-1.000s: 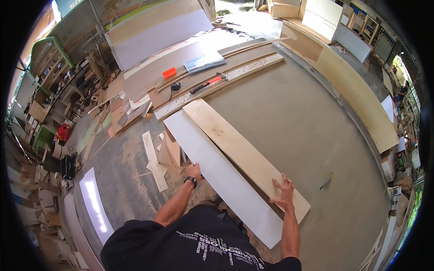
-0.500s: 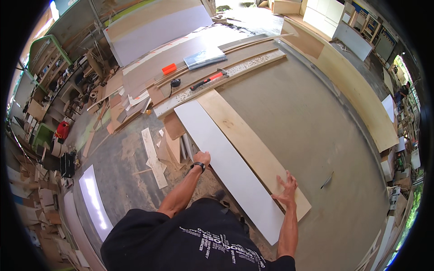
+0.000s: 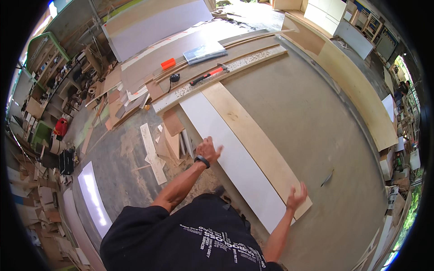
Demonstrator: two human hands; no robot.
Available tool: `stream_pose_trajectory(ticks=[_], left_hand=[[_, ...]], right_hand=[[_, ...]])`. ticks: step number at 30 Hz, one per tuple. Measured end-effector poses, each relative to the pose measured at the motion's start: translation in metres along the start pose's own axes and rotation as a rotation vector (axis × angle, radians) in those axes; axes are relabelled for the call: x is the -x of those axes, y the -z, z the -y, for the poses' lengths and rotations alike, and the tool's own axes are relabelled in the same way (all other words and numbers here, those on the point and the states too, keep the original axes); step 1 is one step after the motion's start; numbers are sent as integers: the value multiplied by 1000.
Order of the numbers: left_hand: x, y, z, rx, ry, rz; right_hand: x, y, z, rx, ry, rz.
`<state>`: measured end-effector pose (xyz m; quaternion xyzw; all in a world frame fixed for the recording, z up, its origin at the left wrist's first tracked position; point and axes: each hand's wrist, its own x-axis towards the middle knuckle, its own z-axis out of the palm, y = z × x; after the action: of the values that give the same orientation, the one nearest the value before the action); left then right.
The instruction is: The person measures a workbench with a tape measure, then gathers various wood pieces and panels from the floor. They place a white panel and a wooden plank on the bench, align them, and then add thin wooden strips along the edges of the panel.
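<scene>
A long white board (image 3: 231,149) lies lengthwise in front of me, its right long edge against a bare plywood board (image 3: 253,131) of similar length. Over the white board's left edge, my left hand (image 3: 209,151) is open, fingers spread and holding nothing. My right hand (image 3: 296,196) is at the near end of the plywood board, fingers apart and gripping nothing; whether it touches the wood is hard to tell. Both boards' far ends meet a long speckled strip of wood (image 3: 253,62). A hammer with a red and black handle (image 3: 207,76) lies across that strip.
Beyond the strip are a tape measure (image 3: 174,78), an orange block (image 3: 167,63) and a blue-white flat package (image 3: 204,53). Wood offcuts (image 3: 168,147) lie on the floor left of the worktop (image 3: 307,117). A thin dark tool (image 3: 327,178) rests at the right. A long plywood panel (image 3: 357,95) stands beyond.
The white board has shifted away from me and to the right, closing its gap with the plywood board. My left hand has opened and moved forward; my right hand has moved slightly right and nearer.
</scene>
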<state>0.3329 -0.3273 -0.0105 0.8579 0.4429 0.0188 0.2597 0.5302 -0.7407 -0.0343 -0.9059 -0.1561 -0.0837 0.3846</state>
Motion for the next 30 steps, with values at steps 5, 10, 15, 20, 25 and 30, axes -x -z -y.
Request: stream_pose_trajectory(ticks=[5, 10, 15, 20, 25, 30], left_hand=[[4, -2, 13, -363, -587, 187], [-28, -10, 16, -429, -861, 252], [-68, 0, 1, -519, -953, 328], [-82, -2, -2, -487, -1060, 313], [-90, -3, -5, -455, -1085, 332], [-99, -4, -5, -435, -1080, 327]], right_hand=[[103, 57, -11, 603, -975, -293], [129, 37, -106, 483, -587, -244], [108, 19, -72, 510, -609, -283], [100, 16, -67, 532, -706, -299], [99, 12, -81, 536, -686, -371], [90, 11, -74, 551, -678, -394]])
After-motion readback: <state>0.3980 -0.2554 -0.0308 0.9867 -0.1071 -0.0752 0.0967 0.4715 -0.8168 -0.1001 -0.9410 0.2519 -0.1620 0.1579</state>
